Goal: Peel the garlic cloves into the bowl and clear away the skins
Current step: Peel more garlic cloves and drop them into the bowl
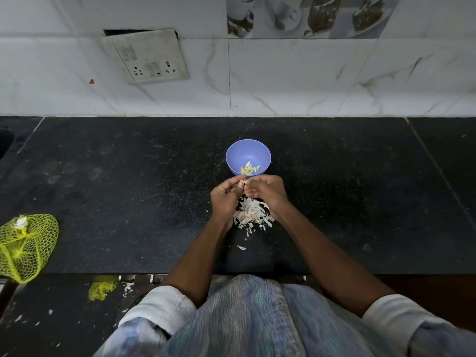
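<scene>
Left hand (226, 194) and right hand (265, 189) pinch one garlic clove (244, 182) at the bowl's (239, 150) 6 o'clock. Peeled cloves (249, 169) inside; skins (253, 212) uncleared on tabletop (128, 176). Judged midway.

Head-worn wide camera looks steeply down, close over the counter (128, 176).

Bowl (248, 157) just ahead of hands, skin pile (252, 213) beneath; counter (128, 176) open L+R.

Blue bowl (248, 155), speckled black counter (128, 176), yellow net bag (25, 251).
</scene>
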